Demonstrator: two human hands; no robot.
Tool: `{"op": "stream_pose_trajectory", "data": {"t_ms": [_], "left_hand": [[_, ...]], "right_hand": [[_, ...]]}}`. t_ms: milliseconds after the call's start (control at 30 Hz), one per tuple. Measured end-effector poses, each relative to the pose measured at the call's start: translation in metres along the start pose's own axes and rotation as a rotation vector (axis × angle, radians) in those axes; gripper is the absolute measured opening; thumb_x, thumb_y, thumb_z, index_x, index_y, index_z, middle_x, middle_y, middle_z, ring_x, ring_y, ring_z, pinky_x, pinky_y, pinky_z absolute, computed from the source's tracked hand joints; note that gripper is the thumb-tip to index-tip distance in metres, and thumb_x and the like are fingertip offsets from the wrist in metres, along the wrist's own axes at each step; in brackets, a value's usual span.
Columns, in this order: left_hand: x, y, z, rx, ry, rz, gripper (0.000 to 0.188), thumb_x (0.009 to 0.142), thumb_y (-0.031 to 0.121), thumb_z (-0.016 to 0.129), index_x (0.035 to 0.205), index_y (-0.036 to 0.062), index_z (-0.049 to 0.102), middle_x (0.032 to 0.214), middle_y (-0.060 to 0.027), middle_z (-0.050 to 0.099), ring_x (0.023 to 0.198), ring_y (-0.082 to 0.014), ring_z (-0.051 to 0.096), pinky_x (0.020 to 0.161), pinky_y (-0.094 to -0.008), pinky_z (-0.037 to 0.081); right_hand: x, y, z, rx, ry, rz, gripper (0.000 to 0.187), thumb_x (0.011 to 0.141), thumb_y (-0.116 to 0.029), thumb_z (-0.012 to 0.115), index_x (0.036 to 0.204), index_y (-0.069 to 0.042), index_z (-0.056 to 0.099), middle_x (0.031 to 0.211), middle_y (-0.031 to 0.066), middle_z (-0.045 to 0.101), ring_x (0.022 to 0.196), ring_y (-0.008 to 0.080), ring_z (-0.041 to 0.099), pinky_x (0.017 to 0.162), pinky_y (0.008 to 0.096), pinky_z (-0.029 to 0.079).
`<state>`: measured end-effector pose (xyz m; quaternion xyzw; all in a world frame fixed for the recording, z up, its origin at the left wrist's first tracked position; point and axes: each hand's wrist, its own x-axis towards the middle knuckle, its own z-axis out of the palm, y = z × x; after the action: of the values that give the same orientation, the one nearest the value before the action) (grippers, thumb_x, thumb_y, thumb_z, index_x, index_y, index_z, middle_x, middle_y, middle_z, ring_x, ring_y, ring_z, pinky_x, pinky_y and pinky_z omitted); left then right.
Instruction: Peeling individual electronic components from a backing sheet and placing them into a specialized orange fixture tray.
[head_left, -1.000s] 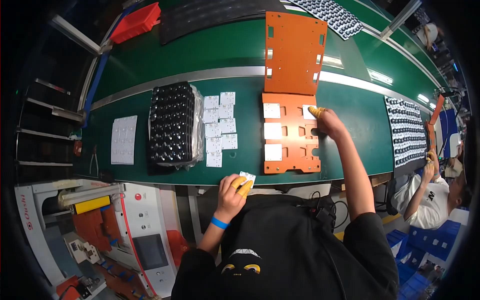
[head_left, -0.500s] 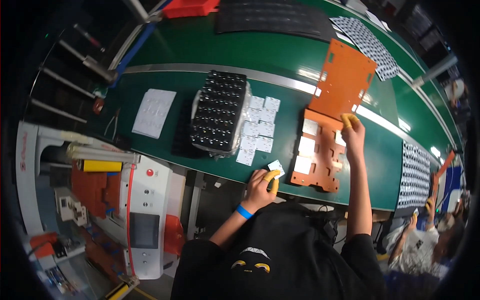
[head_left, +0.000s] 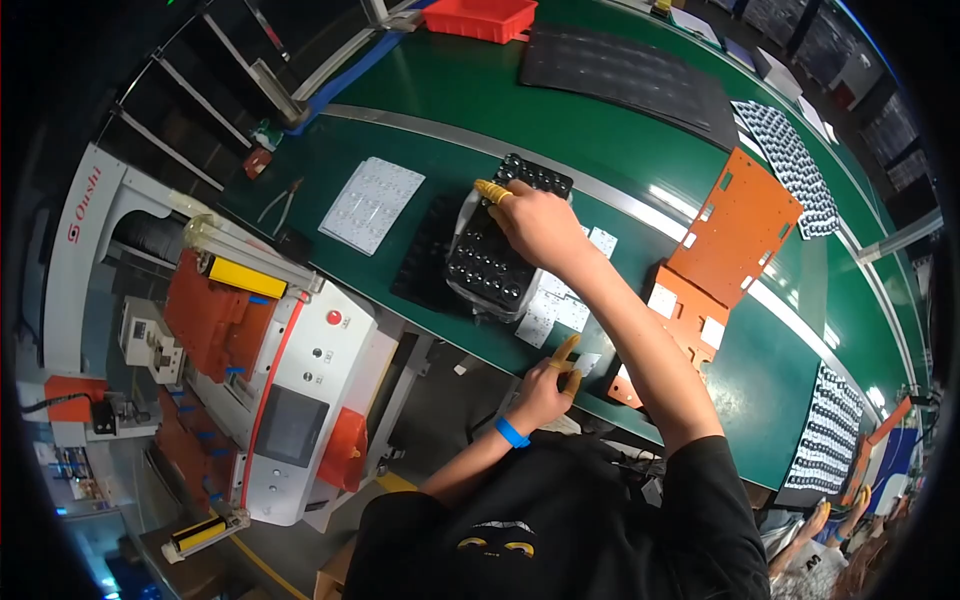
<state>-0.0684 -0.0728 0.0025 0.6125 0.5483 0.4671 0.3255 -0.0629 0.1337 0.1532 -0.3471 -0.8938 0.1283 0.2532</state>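
Below us, a long green conveyor belt (head_left: 440,110) runs slantwise across the view, with a white and orange machine (head_left: 290,370) beside its near edge. On the belt lie two orange carrier plates (head_left: 735,225), the nearer one partly behind our forearm. A black component tray (head_left: 480,265) sits on the belt, wrapped in clear film. Our right hand (head_left: 535,225) rests on its upper end, fingers curled over the edge, a yellow finger cot showing at the fingertip. Small white circuit boards (head_left: 555,305) lie spread just beside the tray. Our left hand (head_left: 550,385), wearing yellow finger cots and a blue wristband, pinches one small white board (head_left: 587,362) at the belt's near edge.
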Motion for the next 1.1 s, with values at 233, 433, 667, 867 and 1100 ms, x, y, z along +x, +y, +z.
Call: {"op": "stream_pose_trajectory", "data": {"t_ms": [233,433,667,867,1100], "left_hand": [[0.008,0.016,-0.005,-0.143,0.005,-0.182,0.038,0.083,0.002,0.069,0.119,-0.0053,0.059,0.101,-0.0184,0.070,0.086,-0.0221,0.071,0.074,-0.0299,0.054],[0.015,0.048,-0.009,-0.616,0.072,-0.329,0.027,0.095,0.002,0.058,0.120,-0.0072,0.057,0.102,-0.0096,0.069,0.092,-0.0122,0.065,0.081,-0.0261,0.051],[0.029,0.106,0.004,-0.691,-0.101,-0.267,0.027,0.097,0.004,0.054,0.121,-0.0089,0.056,0.102,-0.0086,0.069,0.093,-0.0103,0.063,0.083,-0.0253,0.050],[0.020,0.122,0.020,-0.632,-0.221,-0.181,0.032,0.098,0.003,0.052,0.128,-0.0083,0.053,0.106,-0.0104,0.068,0.097,-0.0113,0.062,0.084,-0.0258,0.050],[0.026,0.139,0.024,-0.410,-0.252,0.044,0.033,0.094,0.003,0.055,0.125,-0.0085,0.055,0.111,-0.0204,0.068,0.099,-0.0245,0.069,0.085,-0.0319,0.052]], "right_hand": [[-0.021,-0.020,-0.030,0.112,0.024,0.004,0.019,0.089,-0.014,0.064,0.100,0.000,0.064,0.087,0.0152,0.059,0.072,0.0357,0.063,0.061,0.0433,0.050],[-0.168,-0.005,-0.070,0.834,0.170,0.426,0.026,0.086,-0.001,0.068,0.111,0.001,0.061,0.101,0.0058,0.060,0.091,0.0130,0.058,0.081,0.0282,0.048],[-0.269,-0.027,-0.070,1.140,0.458,0.605,0.031,0.080,0.009,0.069,0.108,0.001,0.057,0.109,0.0072,0.058,0.102,0.0168,0.060,0.089,0.0311,0.052],[-0.294,-0.028,-0.071,0.801,0.609,0.571,0.028,0.075,0.005,0.078,0.098,0.004,0.063,0.103,0.0132,0.064,0.091,0.0195,0.065,0.079,0.0296,0.055],[-0.302,-0.024,-0.080,0.570,0.663,0.521,0.028,0.073,0.000,0.081,0.096,0.003,0.066,0.092,0.0131,0.069,0.083,0.0215,0.067,0.075,0.0306,0.054]]}}
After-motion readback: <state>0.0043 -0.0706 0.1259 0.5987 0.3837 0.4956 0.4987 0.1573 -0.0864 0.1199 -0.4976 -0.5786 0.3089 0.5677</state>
